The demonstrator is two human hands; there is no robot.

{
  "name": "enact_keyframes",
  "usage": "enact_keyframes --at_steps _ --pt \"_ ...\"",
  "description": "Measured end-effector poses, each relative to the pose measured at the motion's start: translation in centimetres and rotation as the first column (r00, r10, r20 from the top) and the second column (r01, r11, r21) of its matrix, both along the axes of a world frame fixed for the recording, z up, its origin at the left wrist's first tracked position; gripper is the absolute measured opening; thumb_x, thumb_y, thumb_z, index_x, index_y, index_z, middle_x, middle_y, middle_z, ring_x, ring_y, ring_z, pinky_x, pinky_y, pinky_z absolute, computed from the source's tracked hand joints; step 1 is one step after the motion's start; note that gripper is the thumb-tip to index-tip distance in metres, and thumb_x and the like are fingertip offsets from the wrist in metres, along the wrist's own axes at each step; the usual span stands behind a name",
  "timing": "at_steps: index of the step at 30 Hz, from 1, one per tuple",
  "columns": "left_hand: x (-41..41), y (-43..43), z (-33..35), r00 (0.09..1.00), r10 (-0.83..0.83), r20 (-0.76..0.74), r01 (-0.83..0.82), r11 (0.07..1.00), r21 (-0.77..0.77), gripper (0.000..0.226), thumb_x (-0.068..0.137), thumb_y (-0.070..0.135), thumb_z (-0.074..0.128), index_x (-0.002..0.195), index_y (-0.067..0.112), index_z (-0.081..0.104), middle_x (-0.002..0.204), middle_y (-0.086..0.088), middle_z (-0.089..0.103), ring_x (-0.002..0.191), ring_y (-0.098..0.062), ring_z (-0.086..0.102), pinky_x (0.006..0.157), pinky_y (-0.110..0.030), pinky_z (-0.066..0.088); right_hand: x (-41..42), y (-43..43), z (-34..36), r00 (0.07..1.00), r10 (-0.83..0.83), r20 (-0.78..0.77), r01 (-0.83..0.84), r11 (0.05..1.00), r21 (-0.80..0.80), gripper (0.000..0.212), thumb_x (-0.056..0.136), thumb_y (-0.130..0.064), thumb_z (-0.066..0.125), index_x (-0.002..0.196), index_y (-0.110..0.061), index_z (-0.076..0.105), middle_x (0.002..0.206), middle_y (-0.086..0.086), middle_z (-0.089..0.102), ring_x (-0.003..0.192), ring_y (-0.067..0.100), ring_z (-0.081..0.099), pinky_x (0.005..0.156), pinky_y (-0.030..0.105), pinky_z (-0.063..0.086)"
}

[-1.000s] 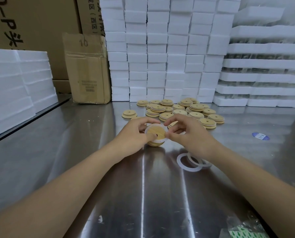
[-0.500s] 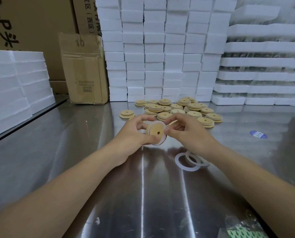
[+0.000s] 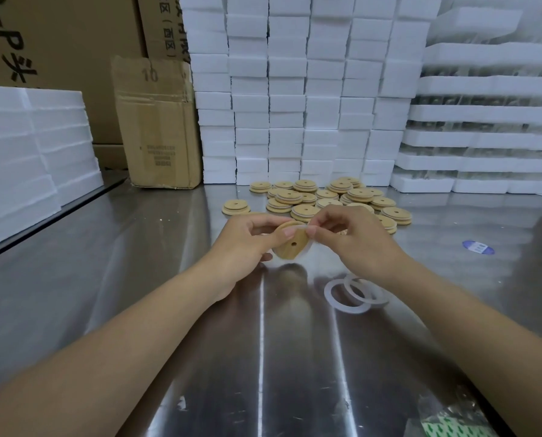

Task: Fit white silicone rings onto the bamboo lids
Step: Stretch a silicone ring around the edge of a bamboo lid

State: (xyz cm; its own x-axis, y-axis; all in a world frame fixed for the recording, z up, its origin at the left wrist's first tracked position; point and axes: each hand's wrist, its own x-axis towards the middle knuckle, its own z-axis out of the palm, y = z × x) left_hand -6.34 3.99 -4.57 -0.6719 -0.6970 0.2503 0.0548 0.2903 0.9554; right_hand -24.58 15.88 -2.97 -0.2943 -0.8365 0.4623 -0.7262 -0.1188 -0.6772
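Gripping a lid (image 3: 291, 246) in the left hand (image 3: 247, 241), with fingers curled behind it and the thumb pressing on its face, up and left of the small centre hole. Holding it tilted on edge just above the table (image 3: 168, 310), face turned toward the camera, in front of the pile. Pinching a ring (image 3: 308, 247) in the right hand (image 3: 354, 244), between thumb and forefinger, at the lid's upper right rim, with the other fingers curled loosely behind. Running from that pinch down the lid's right edge: the ring's white band, hugging the rim there. Impossible to tell how far round the hidden back side.

Lying flat on the table just beneath the right wrist: two spare rings (image 3: 346, 311), overlapping each other. Sitting behind both hands, toward the back of the table: a pile (image 3: 323, 197) of more lids, several resting on one another, with a stray lid (image 3: 235, 206) just left of it.

Standing behind the pile: stacked foam blocks (image 3: 294, 89), touching a carton (image 3: 159, 127) marked 10 on their left, with foam trays (image 3: 484, 137) on their right. Rising along the table's left side: foam slabs (image 3: 27, 152). Lying well right of the hands: a blue sticker (image 3: 478, 247). Poking in at the lower right corner: a clear bag (image 3: 452, 427) with green print.
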Motion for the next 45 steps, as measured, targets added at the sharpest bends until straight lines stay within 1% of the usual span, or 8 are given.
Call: enact_keyframes --at_steps 5,13,19,26,30,33,40,45 --pt "-0.3 -0.3 -0.5 0.999 -0.020 -0.026 0.019 1.000 -0.008 0.011 0.096 0.025 0.080 0.103 0.032 0.085 0.103 0.003 0.083 0.094 -0.008 0.075 0.078 -0.025 0.058 -0.6 0.1 0.1 0.999 0.034 -0.009 -0.033 0.997 0.074 0.012 0.098 -0.022 0.076 0.087 -0.016 0.076 0.083 0.015 0.074 0.080 0.043 0.064 0.078 0.052 0.055" --pt "-0.2 -1.3 -0.6 0.986 0.161 0.052 -0.141 0.952 -0.272 0.003 0.099 0.025 0.076 0.100 0.027 0.076 0.091 0.015 0.078 0.082 0.000 0.069 0.079 -0.031 0.051 0.2 0.0 -1.8 0.991 0.027 -0.134 -0.006 0.987 0.160 0.011 0.092 -0.030 0.080 0.089 -0.021 0.074 0.085 -0.004 0.076 0.083 0.014 0.070 0.086 0.040 0.056" --pt "-0.3 -0.7 -0.7 0.990 0.115 0.077 -0.076 0.920 -0.385 0.016 0.083 0.044 0.078 0.098 0.040 0.074 0.098 0.012 0.077 0.097 -0.017 0.075 0.093 -0.050 0.061 1.1 0.4 -1.6 0.968 0.010 -0.252 0.022 0.992 0.125 0.027 0.089 -0.060 0.070 0.088 -0.032 0.070 0.082 -0.015 0.072 0.081 0.005 0.067 0.079 0.037 0.057" --pt "-0.4 -1.0 -1.1 0.997 0.064 0.040 -0.045 0.926 -0.376 0.026 0.083 0.058 0.075 0.099 0.038 0.079 0.100 0.010 0.079 0.095 -0.024 0.075 0.092 -0.055 0.060 1.1 0.3 -0.9 0.968 -0.040 -0.248 0.028 0.998 -0.053 0.011 0.095 -0.037 0.074 0.088 -0.029 0.071 0.081 -0.013 0.070 0.080 0.008 0.066 0.076 0.039 0.056" --pt "-0.3 -1.5 -0.9 0.999 -0.008 0.044 0.022 0.944 -0.330 0.013 0.093 0.027 0.084 0.104 0.023 0.080 0.101 0.004 0.081 0.096 -0.024 0.077 0.095 -0.043 0.061 0.4 0.6 0.4 0.927 -0.018 -0.375 -0.003 0.999 -0.054 0.010 0.097 -0.029 0.074 0.088 -0.026 0.072 0.081 -0.015 0.070 0.081 0.006 0.065 0.073 0.031 0.051" --pt "-0.2 -1.3 -0.5 0.998 -0.049 0.047 0.062 0.945 -0.320 0.014 0.093 0.016 0.083 0.106 0.014 0.079 0.099 0.001 0.082 0.096 -0.020 0.077 0.090 -0.026 0.058 -0.6 0.7 0.8 0.966 0.026 -0.256 -0.024 1.000 0.008 0.011 0.096 -0.024 0.076 0.086 -0.023 0.072 0.083 -0.011 0.072 0.083 0.008 0.065 0.075 0.024 0.047" --pt "0.0 -0.8 0.0 0.994 -0.076 0.078 0.097 0.946 -0.310 0.015 0.092 0.020 0.085 0.106 0.016 0.080 0.099 0.004 0.082 0.096 -0.022 0.076 0.089 -0.027 0.061 -1.1 0.5 0.5 0.995 0.036 -0.088 -0.033 0.999 0.035 0.014 0.095 -0.016 0.076 0.082 -0.018 0.072 0.084 0.004 0.073 0.084 0.026 0.066 0.088 0.050 0.054" --pt "0.2 -0.9 -0.1 0.995 -0.082 0.051 0.093 0.956 -0.278 0.013 0.093 0.018 0.083 0.104 0.012 0.078 0.098 0.000 0.082 0.088 -0.016 0.075 0.078 -0.022 0.058 -0.9 0.6 0.5 0.995 0.097 -0.037 -0.095 0.993 0.069 0.011 0.098 -0.017 0.074 0.087 -0.014 0.073 0.087 0.014 0.071 0.081 0.030 0.063 0.085 0.050 0.053"
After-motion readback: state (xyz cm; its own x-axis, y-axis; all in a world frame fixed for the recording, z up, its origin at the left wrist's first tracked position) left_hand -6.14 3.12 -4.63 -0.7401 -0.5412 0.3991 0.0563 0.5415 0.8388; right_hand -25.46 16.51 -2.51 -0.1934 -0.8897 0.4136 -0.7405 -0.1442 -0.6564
